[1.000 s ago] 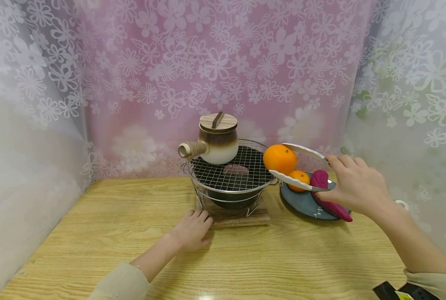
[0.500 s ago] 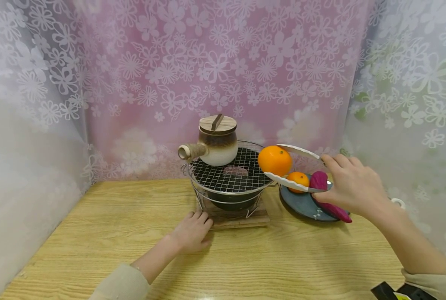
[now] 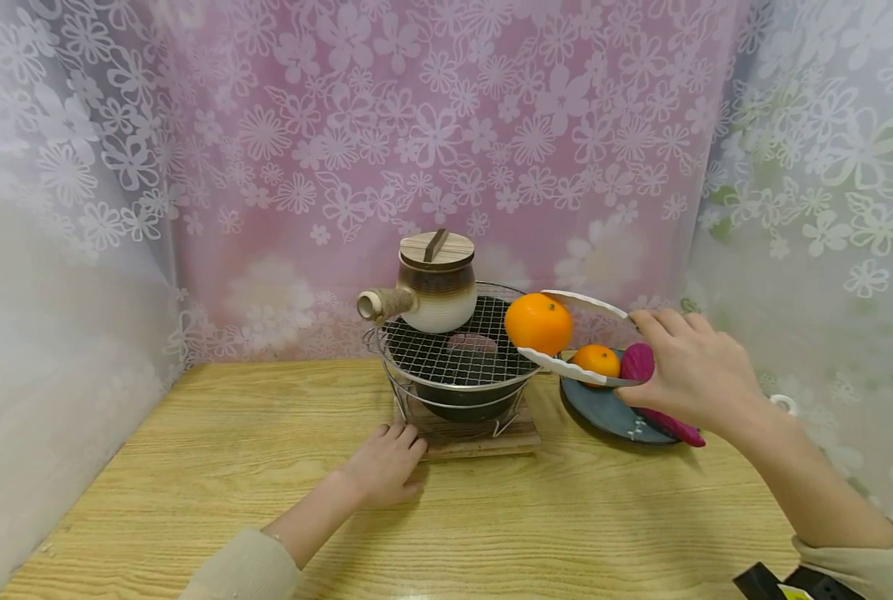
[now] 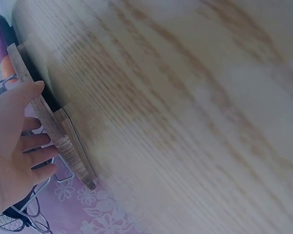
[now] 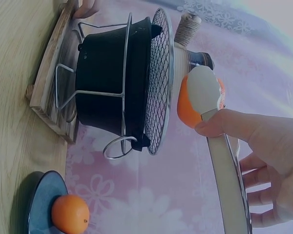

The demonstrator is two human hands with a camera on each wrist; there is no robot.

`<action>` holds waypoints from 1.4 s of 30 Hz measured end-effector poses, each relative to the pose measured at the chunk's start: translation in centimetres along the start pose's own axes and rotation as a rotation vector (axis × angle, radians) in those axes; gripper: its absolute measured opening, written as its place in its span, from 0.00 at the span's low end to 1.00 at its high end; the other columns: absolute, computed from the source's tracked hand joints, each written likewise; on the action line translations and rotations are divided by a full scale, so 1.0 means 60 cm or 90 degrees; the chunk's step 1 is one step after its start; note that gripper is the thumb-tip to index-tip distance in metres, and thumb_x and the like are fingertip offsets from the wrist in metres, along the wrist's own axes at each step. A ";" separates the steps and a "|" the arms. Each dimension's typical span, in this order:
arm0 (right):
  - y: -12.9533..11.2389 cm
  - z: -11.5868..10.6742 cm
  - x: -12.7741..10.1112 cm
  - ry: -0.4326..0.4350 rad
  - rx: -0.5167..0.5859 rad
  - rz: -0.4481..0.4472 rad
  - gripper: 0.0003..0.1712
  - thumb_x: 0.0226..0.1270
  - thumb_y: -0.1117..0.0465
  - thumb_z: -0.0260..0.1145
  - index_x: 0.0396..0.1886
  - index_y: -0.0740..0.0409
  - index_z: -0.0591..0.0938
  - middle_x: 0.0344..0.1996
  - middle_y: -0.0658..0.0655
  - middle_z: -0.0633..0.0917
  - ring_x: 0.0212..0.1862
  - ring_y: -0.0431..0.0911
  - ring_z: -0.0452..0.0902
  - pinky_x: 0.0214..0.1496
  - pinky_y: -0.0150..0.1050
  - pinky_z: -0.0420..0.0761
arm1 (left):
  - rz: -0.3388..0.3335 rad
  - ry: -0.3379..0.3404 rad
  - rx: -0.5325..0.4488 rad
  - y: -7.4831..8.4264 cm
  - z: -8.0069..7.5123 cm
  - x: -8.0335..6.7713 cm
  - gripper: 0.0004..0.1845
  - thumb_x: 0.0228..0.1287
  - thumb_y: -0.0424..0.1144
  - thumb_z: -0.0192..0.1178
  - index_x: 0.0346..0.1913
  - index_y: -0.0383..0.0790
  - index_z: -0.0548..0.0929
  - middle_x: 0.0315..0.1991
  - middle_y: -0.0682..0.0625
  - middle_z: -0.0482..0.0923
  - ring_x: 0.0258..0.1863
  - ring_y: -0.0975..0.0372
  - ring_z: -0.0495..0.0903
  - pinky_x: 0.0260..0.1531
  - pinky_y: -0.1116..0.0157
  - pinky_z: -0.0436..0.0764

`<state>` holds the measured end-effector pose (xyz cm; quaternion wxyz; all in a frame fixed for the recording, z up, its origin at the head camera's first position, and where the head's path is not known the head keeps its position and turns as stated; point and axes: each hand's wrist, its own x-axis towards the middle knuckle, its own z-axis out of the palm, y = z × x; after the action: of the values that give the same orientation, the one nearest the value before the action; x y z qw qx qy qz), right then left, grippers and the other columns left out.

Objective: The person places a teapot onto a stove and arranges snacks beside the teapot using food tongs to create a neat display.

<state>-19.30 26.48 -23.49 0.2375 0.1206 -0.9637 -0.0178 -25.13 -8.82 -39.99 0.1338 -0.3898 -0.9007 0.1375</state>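
Observation:
My right hand [image 3: 697, 367] grips tongs [image 3: 562, 367] with white, scalloped tips. Between the tips is a large orange [image 3: 539, 323], held above the right rim of a round wire-mesh grill [image 3: 416, 350]. In the right wrist view, one white tip covers part of the orange [image 5: 186, 108], and the thumb presses along the tongs' arm. My left hand [image 3: 385, 467] holds the front left corner of the wooden board [image 3: 484, 448] under the grill. In the left wrist view, its thumb [image 4: 36, 88] lies at the board's edge, with the fingers bent over the other side.
On the mesh stands a brown-and-white pot [image 3: 437, 296] with a wooden lid and a rope-wrapped handle pointing left. A dark bowl [image 3: 465, 400] sits below the mesh. To the right, a blue-grey plate [image 3: 604, 417] bears a smaller orange [image 3: 596, 364] and long purple produce [image 3: 637, 362].
My right hand has moved left with the tongs and the large orange, bringing the orange from beside the grill to over its right rim. The left hand stays on the board.

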 end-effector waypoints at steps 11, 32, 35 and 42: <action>-0.013 0.003 0.006 0.011 0.002 -0.025 0.48 0.38 0.43 0.72 0.59 0.65 0.70 0.47 0.66 0.76 0.45 0.61 0.70 0.34 0.59 0.75 | -0.003 -0.014 -0.008 0.000 -0.001 0.001 0.24 0.58 0.59 0.56 0.45 0.42 0.74 0.42 0.47 0.70 0.45 0.54 0.71 0.44 0.59 0.71; -0.037 0.004 0.016 0.013 0.025 -0.037 0.47 0.39 0.42 0.70 0.60 0.62 0.70 0.46 0.63 0.76 0.45 0.59 0.71 0.32 0.54 0.74 | -0.002 -0.010 0.004 0.003 -0.006 0.001 0.25 0.58 0.60 0.56 0.46 0.42 0.74 0.42 0.48 0.69 0.45 0.55 0.71 0.43 0.60 0.71; -0.042 0.005 0.017 0.002 0.026 -0.039 0.48 0.40 0.43 0.70 0.61 0.62 0.70 0.48 0.63 0.76 0.47 0.59 0.70 0.34 0.55 0.75 | -0.002 -0.013 0.003 0.003 -0.005 0.002 0.25 0.58 0.60 0.56 0.47 0.42 0.74 0.42 0.48 0.70 0.45 0.55 0.71 0.43 0.60 0.71; -0.054 0.007 0.021 -0.005 0.032 -0.055 0.49 0.41 0.44 0.70 0.62 0.64 0.69 0.49 0.64 0.76 0.50 0.60 0.69 0.37 0.56 0.75 | -0.005 -0.020 0.007 0.002 -0.002 0.001 0.26 0.58 0.60 0.56 0.48 0.42 0.74 0.43 0.47 0.70 0.46 0.54 0.71 0.44 0.60 0.71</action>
<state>-19.84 23.05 -23.57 0.2295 0.1683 -0.9586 -0.0043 -25.04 -8.70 -39.90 0.1225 -0.3834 -0.9034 0.1481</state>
